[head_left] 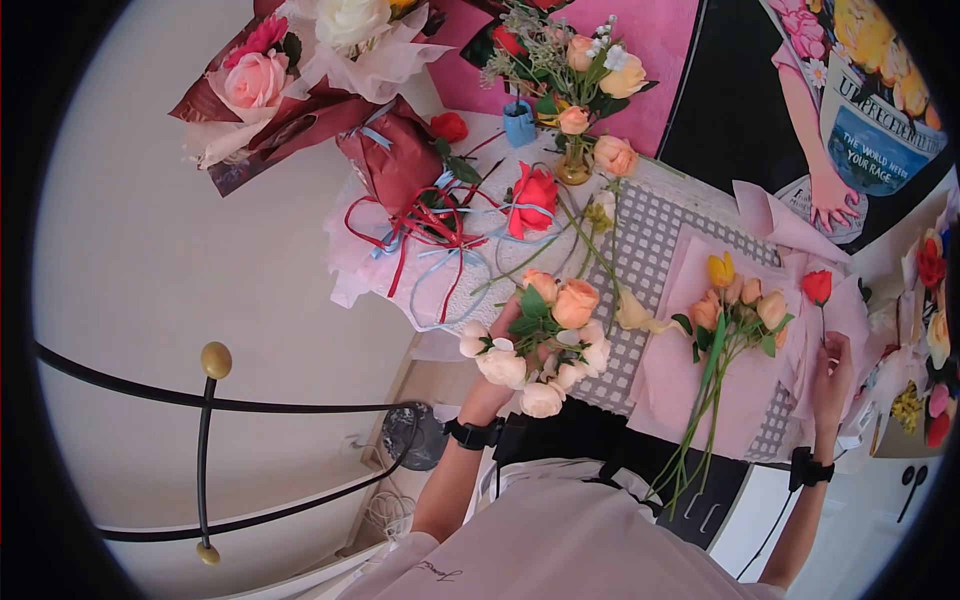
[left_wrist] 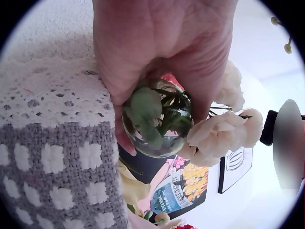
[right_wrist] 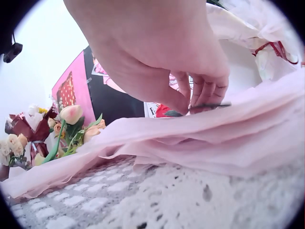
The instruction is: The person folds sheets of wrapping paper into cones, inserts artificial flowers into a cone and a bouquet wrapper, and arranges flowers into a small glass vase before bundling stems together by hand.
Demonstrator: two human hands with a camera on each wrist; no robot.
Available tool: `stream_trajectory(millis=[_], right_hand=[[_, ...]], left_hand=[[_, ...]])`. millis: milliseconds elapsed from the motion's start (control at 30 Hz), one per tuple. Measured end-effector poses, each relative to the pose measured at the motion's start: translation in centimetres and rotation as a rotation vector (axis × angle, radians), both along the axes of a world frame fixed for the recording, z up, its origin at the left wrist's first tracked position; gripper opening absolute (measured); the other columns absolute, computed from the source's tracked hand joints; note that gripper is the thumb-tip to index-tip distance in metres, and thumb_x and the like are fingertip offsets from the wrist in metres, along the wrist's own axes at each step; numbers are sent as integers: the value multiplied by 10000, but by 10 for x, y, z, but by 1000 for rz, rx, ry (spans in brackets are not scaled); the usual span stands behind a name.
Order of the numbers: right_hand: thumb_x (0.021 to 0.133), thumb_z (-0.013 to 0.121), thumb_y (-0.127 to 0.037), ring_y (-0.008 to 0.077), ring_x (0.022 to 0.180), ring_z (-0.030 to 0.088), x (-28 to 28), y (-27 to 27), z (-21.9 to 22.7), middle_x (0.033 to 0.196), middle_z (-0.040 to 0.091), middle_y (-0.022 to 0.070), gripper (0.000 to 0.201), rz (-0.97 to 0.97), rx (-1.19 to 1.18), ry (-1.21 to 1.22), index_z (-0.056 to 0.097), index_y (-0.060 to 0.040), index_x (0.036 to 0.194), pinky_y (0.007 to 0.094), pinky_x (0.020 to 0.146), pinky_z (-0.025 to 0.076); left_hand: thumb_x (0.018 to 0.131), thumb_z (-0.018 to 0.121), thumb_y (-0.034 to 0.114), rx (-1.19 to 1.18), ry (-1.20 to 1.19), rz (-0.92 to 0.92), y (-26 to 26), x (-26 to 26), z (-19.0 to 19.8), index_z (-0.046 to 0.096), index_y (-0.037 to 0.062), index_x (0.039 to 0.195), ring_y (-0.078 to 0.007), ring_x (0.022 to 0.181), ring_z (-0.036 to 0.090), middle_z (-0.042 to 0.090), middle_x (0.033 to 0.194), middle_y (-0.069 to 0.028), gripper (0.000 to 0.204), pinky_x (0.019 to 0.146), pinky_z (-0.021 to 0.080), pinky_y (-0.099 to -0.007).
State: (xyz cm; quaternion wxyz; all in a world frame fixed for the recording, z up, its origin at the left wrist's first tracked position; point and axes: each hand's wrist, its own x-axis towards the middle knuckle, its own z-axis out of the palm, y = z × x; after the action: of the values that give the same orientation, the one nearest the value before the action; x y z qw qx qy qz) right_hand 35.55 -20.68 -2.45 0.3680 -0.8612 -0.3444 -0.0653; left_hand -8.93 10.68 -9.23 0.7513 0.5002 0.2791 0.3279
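Note:
My left hand (head_left: 486, 398) grips a small round glass vase (left_wrist: 164, 143) at the table edge. White roses (head_left: 502, 368) and peach roses (head_left: 576, 302) rise from it, and green leaves show through the glass. At the right, my right hand (head_left: 832, 378) pinches the thin stem (right_wrist: 212, 105) of a single red rose (head_left: 817, 287), close over pink wrapping paper (head_left: 660, 385). Between the hands, a loose bunch of peach roses (head_left: 705, 312) and a yellow tulip (head_left: 721, 269) lies on the paper, its long green stems (head_left: 700, 440) reaching past the table's front edge.
A cream calla lily (head_left: 640, 314) lies beside the vase. Behind are a red rose (head_left: 533, 200), tangled red and blue ribbons (head_left: 440, 235), a gold vase (head_left: 574, 165) of flowers and a wrapped bouquet (head_left: 385, 160). More flowers (head_left: 930, 340) stand at the far right.

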Motion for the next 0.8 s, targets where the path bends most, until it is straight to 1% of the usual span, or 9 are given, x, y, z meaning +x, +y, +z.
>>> stream_trajectory(millis=[200, 300, 367, 433, 567, 633, 700, 767, 800], right_hand=[[946, 594, 50, 263, 1004, 618, -34, 50, 73, 1108, 636, 136, 213, 22, -88, -420, 613, -2, 1152, 358, 906, 479], [933, 589, 74, 268, 979, 628, -79, 103, 125, 1071, 638, 130, 178, 201, 37, -463, 618, 9, 1096, 357, 907, 488], [915, 599, 93, 278, 945, 642, -108, 136, 146, 1022, 646, 126, 156, 444, 23, -221, 628, 17, 1049, 341, 896, 495], [903, 598, 105, 285, 890, 654, -141, 179, 155, 981, 654, 127, 156, 697, 20, -248, 633, 23, 1031, 341, 835, 510], [910, 613, 44, 317, 838, 658, -198, 281, 143, 914, 653, 156, 103, 1183, 110, 98, 640, 30, 1009, 384, 739, 518], [936, 589, 6, 377, 864, 661, -221, 345, 126, 918, 657, 198, 76, 1261, 57, 32, 611, 39, 1001, 432, 748, 524], [944, 540, 0, 450, 957, 660, -237, 413, 99, 998, 660, 249, 102, 1213, 152, -201, 594, 46, 1018, 517, 796, 519], [915, 543, -1, 487, 1095, 644, -248, 484, 81, 1138, 653, 275, 201, 1146, 87, -272, 610, 52, 1098, 561, 897, 520], [912, 524, 3, 499, 1107, 634, -252, 522, 67, 1172, 647, 277, 269, 1100, 40, -306, 614, 41, 1163, 560, 931, 519]], left_hand=[[902, 805, 213, 54, -82, -27, -5, 15, 8, 524, 57, 1358, -157, 1157, 579, 600, 1289, -59, 558, 997, 483, -324], [898, 808, 218, 82, -123, -47, 3, 19, 15, 524, 57, 1352, -154, 1154, 578, 600, 1284, -57, 559, 996, 482, -322], [894, 811, 222, 103, -151, -57, 3, 23, 18, 524, 58, 1347, -152, 1152, 578, 600, 1280, -56, 561, 995, 480, -320], [891, 813, 226, 122, -179, -60, 3, 22, 21, 524, 58, 1343, -150, 1150, 577, 600, 1276, -54, 562, 995, 479, -319], [887, 817, 231, 158, -227, -42, 5, 22, 23, 524, 59, 1337, -147, 1147, 577, 600, 1271, -52, 564, 994, 477, -317], [849, 834, 241, 262, -153, -23, 9, 25, 14, 527, 70, 1287, -130, 1138, 564, 589, 1239, -37, 561, 998, 458, -301], [853, 827, 222, 264, -142, 1, 9, 25, 16, 529, 74, 1276, -128, 1139, 562, 584, 1242, -36, 538, 1001, 456, -298], [870, 822, 83, 349, -175, -32, 11, 21, 3, 443, 32, 1531, -192, 1323, 564, 561, 1452, -77, 764, 1135, 450, -368], [849, 844, 104, 266, -185, -40, 10, 20, 1, 452, 25, 1507, -195, 1325, 558, 552, 1452, -83, 770, 1138, 440, -371]])
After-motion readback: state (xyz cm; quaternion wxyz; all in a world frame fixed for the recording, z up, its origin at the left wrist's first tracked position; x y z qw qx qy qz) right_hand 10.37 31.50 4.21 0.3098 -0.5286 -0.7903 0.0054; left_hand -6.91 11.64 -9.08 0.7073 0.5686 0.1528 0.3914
